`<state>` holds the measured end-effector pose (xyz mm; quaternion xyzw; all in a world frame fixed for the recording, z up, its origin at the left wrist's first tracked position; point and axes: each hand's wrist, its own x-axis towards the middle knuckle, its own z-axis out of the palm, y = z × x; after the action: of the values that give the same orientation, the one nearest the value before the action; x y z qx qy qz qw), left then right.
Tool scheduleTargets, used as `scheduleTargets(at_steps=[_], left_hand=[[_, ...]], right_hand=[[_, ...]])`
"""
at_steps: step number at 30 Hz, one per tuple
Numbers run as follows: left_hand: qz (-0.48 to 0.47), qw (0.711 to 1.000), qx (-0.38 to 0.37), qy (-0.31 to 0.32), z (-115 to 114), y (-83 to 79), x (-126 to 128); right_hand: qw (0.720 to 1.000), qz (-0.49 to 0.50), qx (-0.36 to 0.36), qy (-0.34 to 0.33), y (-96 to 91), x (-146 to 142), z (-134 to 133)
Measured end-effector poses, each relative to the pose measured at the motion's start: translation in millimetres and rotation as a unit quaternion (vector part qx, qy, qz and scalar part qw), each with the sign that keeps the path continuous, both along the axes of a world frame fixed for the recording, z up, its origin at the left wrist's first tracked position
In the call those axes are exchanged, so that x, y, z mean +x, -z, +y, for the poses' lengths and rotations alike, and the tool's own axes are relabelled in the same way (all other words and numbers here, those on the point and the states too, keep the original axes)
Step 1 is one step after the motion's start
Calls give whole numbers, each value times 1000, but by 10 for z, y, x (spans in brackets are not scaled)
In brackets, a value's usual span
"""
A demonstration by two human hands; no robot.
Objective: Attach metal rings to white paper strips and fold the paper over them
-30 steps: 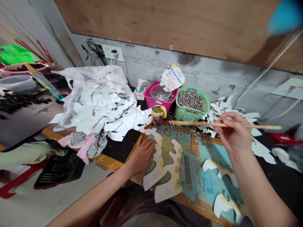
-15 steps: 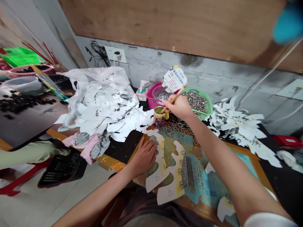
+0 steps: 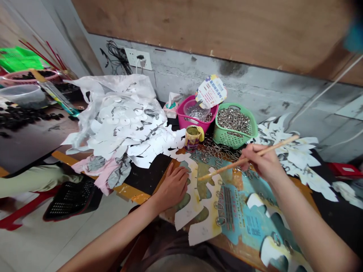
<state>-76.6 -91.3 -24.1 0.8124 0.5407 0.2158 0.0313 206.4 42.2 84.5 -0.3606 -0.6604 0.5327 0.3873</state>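
My left hand (image 3: pixel 171 187) lies flat on a white paper cutout (image 3: pixel 190 206) stained with yellow glue, pinning it to a printed board (image 3: pixel 241 204). A second cutout (image 3: pixel 208 223) lies beside it. My right hand (image 3: pixel 263 164) grips a thin wooden stick (image 3: pixel 227 167), whose tip reaches the first cutout's upper edge. Behind that tip stands a small glue-smeared cup (image 3: pixel 193 138), and loose metal rings (image 3: pixel 217 151) lie scattered around it. Some rings rest on the cutouts.
A green basket of rings (image 3: pixel 234 126) and a pink basket (image 3: pixel 197 113) stand by the wall. White cutouts in a plastic bag (image 3: pixel 121 128) heap up to the left. More cutouts (image 3: pixel 295 155) lie at the right. A pale sleeve (image 3: pixel 28 183) shows at the left edge.
My right hand has moved from the cup rightward and nearer to me, and the stick now points down-left to the cutout. The left hand stays in place.
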Motion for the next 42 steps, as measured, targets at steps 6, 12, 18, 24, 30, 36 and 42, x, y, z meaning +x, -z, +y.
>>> scheduleTargets(at_steps=[6, 12, 18, 24, 30, 36, 42], left_hand=[[1, 1000, 4, -2, 7, 6, 6], [3, 1000, 14, -1, 3, 8, 6], [5, 1000, 17, 1, 3, 29, -5], [5, 1000, 14, 2, 3, 27, -4], [4, 1000, 10, 3, 1, 13, -3], [2, 1000, 7, 1, 3, 16, -5], [6, 1000, 9, 3, 3, 4, 0]], right_hand=[[994, -75, -42, -69, 427, 107, -216], [997, -32, -58, -29, 493, 166, -169], [997, -20, -66, -22, 529, 171, -168], [993, -36, -91, -67, 552, 149, -155], [990, -63, -92, -88, 526, 112, -176], [992, -69, -81, -70, 470, 168, -183], [991, -39, -96, -90, 476, 166, -161]])
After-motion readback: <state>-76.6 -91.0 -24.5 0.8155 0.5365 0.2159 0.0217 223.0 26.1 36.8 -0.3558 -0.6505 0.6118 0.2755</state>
